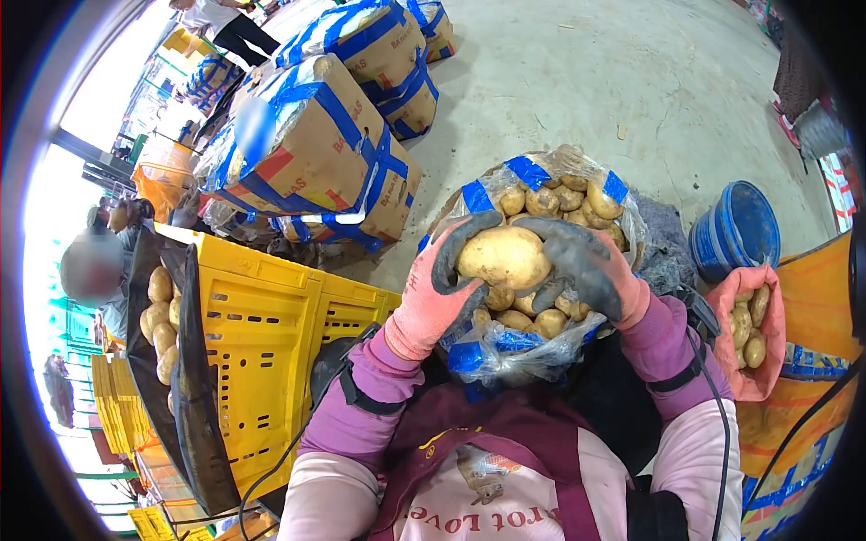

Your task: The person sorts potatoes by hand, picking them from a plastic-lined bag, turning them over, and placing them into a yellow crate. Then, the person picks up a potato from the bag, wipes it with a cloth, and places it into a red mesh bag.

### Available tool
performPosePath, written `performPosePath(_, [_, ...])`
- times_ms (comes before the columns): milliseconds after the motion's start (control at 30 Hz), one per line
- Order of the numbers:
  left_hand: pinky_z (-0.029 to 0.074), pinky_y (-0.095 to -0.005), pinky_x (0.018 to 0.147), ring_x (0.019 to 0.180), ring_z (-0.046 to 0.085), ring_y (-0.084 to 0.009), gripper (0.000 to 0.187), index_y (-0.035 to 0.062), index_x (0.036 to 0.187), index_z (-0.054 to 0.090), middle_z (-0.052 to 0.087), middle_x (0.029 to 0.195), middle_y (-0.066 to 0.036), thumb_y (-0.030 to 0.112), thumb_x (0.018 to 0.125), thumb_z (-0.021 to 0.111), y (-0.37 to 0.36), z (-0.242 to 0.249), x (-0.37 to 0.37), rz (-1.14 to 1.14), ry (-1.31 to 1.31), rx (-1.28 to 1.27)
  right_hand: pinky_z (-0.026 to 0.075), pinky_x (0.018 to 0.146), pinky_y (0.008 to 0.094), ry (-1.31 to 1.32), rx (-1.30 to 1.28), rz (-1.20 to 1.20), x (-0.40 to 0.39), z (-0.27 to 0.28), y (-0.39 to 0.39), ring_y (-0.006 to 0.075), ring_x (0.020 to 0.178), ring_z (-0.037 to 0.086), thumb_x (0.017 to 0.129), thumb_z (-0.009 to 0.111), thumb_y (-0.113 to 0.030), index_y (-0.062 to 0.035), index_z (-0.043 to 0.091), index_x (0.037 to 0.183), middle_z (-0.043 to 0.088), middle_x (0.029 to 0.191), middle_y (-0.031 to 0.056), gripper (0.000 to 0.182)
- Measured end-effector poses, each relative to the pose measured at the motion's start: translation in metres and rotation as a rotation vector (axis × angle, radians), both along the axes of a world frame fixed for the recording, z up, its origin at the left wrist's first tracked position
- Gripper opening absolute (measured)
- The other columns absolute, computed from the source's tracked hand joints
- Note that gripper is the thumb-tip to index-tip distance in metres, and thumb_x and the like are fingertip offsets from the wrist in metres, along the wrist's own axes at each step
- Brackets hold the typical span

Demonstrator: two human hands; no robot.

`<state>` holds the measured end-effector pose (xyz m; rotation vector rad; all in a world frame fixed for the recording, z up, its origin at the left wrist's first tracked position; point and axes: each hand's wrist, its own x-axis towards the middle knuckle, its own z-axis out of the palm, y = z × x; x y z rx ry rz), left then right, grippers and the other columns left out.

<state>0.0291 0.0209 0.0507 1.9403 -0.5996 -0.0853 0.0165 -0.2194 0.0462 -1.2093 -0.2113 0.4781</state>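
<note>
A large pale potato (pixel 505 255) is held up in front of me, above a plastic-lined container (pixel 494 368) of potatoes (pixel 543 202). My left hand (pixel 442 278), in a pink glove with a dark grey palm, wraps around its left end, thumb below and fingers above. My right hand (pixel 595 275), gloved the same way, is curled against the potato's right end; its fingers are slightly blurred. Clear plastic and blue tape line the container's rim, and the potatoes inside carry some soil.
At my left stands a yellow crate (pixel 257 352) with a black liner and potatoes. Taped cardboard boxes (pixel 311 149) are stacked ahead left. To the right are a blue bucket (pixel 735 233) and a pink sack (pixel 749 334) of potatoes. A person (pixel 236 32) stands far left.
</note>
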Motion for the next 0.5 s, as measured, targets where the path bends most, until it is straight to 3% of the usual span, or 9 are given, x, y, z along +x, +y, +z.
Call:
performPosePath(67, [0.039,-0.0351,0.109,0.129,0.051,-0.0262,0.076,0.0034,0.14,0.047,0.054,0.138,-0.014,-0.007,0.068,0.07,0.001,-0.003,-0.003,-0.09,-0.022,-0.093,0.054,0.06,0.0274,-0.125,-0.001,-0.066,-0.002,-0.017,-0.004,0.0189,0.074,0.069,0.099,0.056,-0.021,0.0052,0.05,0.133,0.063,0.106,0.0118,0.043])
performPosePath(100, [0.039,-0.0339,0.11,0.13,0.049,-0.0212,0.086,0.0025,0.146,0.04,0.051,0.142,-0.011,-0.005,0.068,0.075,0.002,-0.014,-0.004,-0.159,0.22,-0.206,0.053,0.056,0.0273,-0.249,0.006,-0.13,-0.002,-0.025,-0.004,0.0176,0.07,0.068,0.099,0.057,-0.021,0.0055,0.054,0.128,0.064,0.102,0.0114,0.039])
performPosePath(167, [0.042,-0.0331,0.107,0.126,0.049,-0.0157,0.089,0.0018,0.145,0.04,0.052,0.14,-0.008,0.003,0.069,0.085,-0.001,-0.01,-0.011,-0.24,0.548,-0.323,0.045,0.046,0.0224,0.013,-0.064,-0.243,0.003,-0.028,0.0,0.0084,0.052,0.057,0.097,0.062,-0.024,0.002,0.064,0.106,0.064,0.08,0.0034,0.028])
performPosePath(200, [0.044,-0.034,0.105,0.122,0.053,-0.0153,0.088,0.0015,0.145,0.041,0.056,0.135,-0.008,0.003,0.069,0.085,-0.004,-0.011,-0.015,-0.294,0.686,-0.418,0.041,0.043,0.0209,-0.041,-0.001,-0.246,0.003,-0.033,0.0,0.0069,0.05,0.054,0.096,0.062,-0.022,-0.0004,0.065,0.101,0.063,0.075,0.0011,0.022])
performPosePath(267, [0.045,-0.0381,0.106,0.121,0.056,-0.0204,0.094,0.0011,0.146,0.037,0.056,0.135,-0.011,0.0,0.066,0.085,-0.006,0.0,-0.022,-0.255,0.829,-0.577,0.044,0.048,0.0215,-0.235,-0.007,-0.338,0.006,-0.039,0.009,0.0082,0.054,0.058,0.097,0.061,-0.023,-0.0014,0.065,0.102,0.063,0.075,0.0018,0.023])
performPosePath(367, [0.046,-0.0406,0.104,0.12,0.058,-0.0252,0.093,0.0013,0.146,0.037,0.058,0.133,-0.014,0.001,0.064,0.081,0.012,0.047,-0.034,-0.14,0.83,-0.828,0.048,0.051,0.0232,-0.078,0.018,-0.141,0.002,-0.022,0.004,0.0108,0.06,0.061,0.097,0.062,-0.025,-0.0005,0.065,0.103,0.066,0.082,0.0045,0.026])
performPosePath(400, [0.048,-0.0424,0.102,0.119,0.06,-0.03,0.093,0.0017,0.146,0.036,0.058,0.133,-0.016,0.01,0.062,0.076,0.025,0.06,-0.038,-0.067,0.698,-0.914,0.049,0.052,0.0234,-0.069,-0.005,-0.131,0.003,-0.024,0.007,0.0116,0.061,0.061,0.097,0.062,-0.026,-0.0001,0.064,0.103,0.067,0.085,0.006,0.027])
performPosePath(467, [0.055,-0.0417,0.091,0.109,0.063,-0.0302,0.093,0.0038,0.145,0.036,0.06,0.125,-0.02,0.028,0.065,0.076,0.044,0.089,-0.046,0.12,0.202,-1.255,0.051,0.053,0.0238,-0.038,-0.068,-0.092,0.011,-0.043,0.007,0.0128,0.064,0.063,0.096,0.062,-0.027,0.0008,0.064,0.105,0.068,0.092,0.0092,0.029])
performPosePath(500, [0.06,-0.0384,0.079,0.107,0.062,-0.029,0.087,0.0035,0.143,0.037,0.056,0.125,-0.021,0.037,0.072,0.074,0.066,0.107,-0.043,0.089,0.003,-1.213,0.052,0.053,0.0243,-0.022,-0.088,-0.112,0.01,-0.045,0.011,0.0132,0.065,0.063,0.096,0.062,-0.026,0.0011,0.064,0.105,0.068,0.093,0.0102,0.029])
